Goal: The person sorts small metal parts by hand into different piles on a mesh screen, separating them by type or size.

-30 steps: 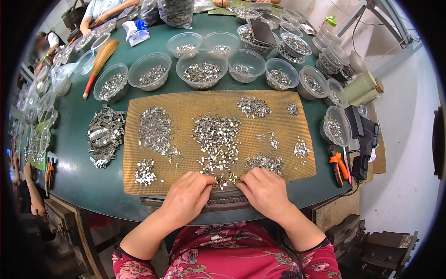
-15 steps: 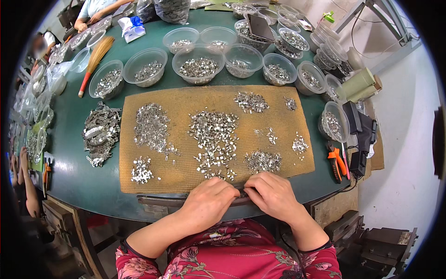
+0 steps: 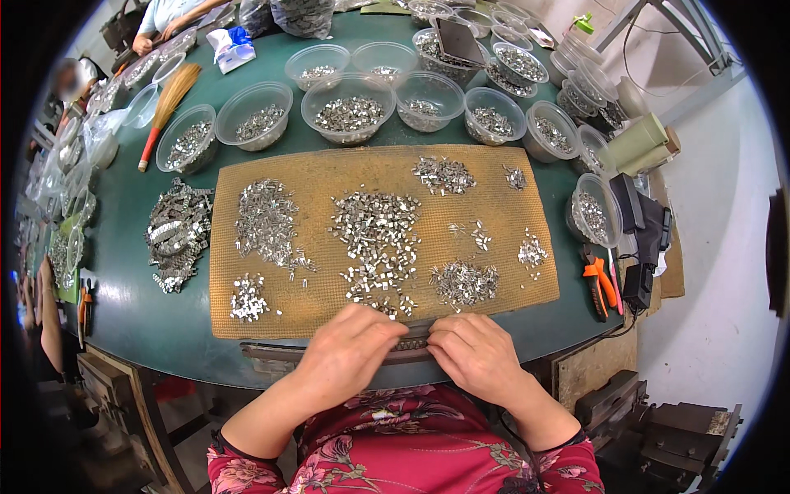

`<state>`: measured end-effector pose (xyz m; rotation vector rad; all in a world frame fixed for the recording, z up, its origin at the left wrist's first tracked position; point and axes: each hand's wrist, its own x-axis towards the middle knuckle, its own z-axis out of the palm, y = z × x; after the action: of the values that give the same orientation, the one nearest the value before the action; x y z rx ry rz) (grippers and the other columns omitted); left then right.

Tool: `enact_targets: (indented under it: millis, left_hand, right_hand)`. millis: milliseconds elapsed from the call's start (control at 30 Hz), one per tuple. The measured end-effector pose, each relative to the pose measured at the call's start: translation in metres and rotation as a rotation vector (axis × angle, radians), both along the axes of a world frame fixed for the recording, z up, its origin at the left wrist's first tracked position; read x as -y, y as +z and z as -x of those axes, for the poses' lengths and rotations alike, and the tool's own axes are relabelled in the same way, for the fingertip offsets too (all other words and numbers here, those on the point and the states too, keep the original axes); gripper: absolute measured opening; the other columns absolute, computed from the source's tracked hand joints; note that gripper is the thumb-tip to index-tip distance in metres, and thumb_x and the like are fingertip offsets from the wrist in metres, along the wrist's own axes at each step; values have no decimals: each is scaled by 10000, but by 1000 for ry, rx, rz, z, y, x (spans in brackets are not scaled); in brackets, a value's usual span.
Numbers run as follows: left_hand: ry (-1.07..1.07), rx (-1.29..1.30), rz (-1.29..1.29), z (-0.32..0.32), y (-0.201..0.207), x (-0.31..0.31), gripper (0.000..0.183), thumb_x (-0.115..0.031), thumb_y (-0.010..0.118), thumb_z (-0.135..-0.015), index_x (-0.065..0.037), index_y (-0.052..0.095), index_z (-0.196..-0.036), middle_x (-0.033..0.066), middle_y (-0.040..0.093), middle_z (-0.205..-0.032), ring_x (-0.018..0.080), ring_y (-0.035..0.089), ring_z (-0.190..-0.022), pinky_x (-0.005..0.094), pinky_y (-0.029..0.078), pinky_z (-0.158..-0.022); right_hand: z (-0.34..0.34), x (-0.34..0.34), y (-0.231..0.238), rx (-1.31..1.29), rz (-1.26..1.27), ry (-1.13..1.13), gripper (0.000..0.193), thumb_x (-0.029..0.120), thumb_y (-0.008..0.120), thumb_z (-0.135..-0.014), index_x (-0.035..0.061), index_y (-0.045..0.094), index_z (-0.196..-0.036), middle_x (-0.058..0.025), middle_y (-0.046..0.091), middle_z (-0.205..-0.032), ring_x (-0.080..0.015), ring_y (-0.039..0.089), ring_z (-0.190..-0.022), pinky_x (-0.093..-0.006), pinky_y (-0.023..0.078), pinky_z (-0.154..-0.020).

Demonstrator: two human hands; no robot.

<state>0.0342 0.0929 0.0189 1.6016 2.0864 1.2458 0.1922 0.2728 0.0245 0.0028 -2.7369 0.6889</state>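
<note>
At the table's front edge a short row of metal links (image 3: 409, 344) shows between my hands, lying along a dark metal bar (image 3: 280, 354). My left hand (image 3: 347, 347) is closed with thumb and fingertips pinched just above the row's left end; whatever is in the pinch is hidden. The fingers of my right hand (image 3: 476, 352) are curled together on the right end of the row. Ahead of both hands lies a tan textured mat (image 3: 313, 321) with a large pile of small silver pieces (image 3: 378, 235) in its middle and a pile of thin pieces (image 3: 465, 282) near my right hand.
A heap of linked metal strips (image 3: 177, 235) lies left of the mat. Clear plastic bowls (image 3: 350, 111) of metal parts line its far side. Orange-handled pliers (image 3: 599, 284) rest at right, a hand broom (image 3: 169, 111) at far left. Another person's arm (image 3: 177, 20) shows at the back.
My left hand has shifted left, away from my right hand. The gap between them is wider and now shows the row of links. My right hand has moved slightly left and down.
</note>
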Motion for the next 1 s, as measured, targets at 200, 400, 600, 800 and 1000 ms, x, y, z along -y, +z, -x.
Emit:
enact_targets:
  millis: [200, 400, 600, 800, 1000]
  left_hand:
    - [120, -103, 46, 16, -2, 14, 175, -14, 757, -867, -37, 745, -1040, 96, 706, -965, 309, 647, -890, 398, 529, -776]
    - [29, -189, 89, 12, -9, 4, 187, -38, 771, -849, -65, 749, -1033, 63, 669, -935, 278, 634, -889, 390, 536, -770]
    - [5, -305, 139, 12, -12, -1, 148, -64, 770, -839, -81, 740, -983, 49, 622, -895, 261, 613, -861, 382, 532, -739]
    - [15, -236, 47, 12, -11, -3, 149, -53, 777, -839, -56, 699, -967, 68, 622, -882, 279, 613, -848, 394, 523, -728]
    - [51, -50, 13, 14, -8, 10, 119, -21, 745, -883, -40, 654, -958, 103, 663, -870, 313, 634, -791, 411, 516, -713]
  right_hand:
    - [6, -7, 2, 42, 60, 17, 154, 98, 792, -834, 94, 706, -961, -27, 712, -995, -240, 700, -876, -365, 568, -733]
    - [30, -5, -12, 26, -32, -107, 124, 191, 771, -897, 121, 690, -958, -21, 659, -888, -230, 690, -771, -365, 562, -653]
    - [39, -3, -16, 77, -81, -165, 143, 188, 798, -870, 110, 686, -914, -31, 636, -807, -232, 688, -745, -369, 546, -625]
    - [39, -5, -14, 95, -56, -148, 101, 143, 766, -889, 104, 676, -912, -44, 637, -815, -248, 687, -734, -373, 540, -617]
    - [28, -7, -8, 20, -48, -55, 126, 110, 742, -881, 86, 637, -946, -47, 623, -838, -250, 671, -725, -375, 536, -622]
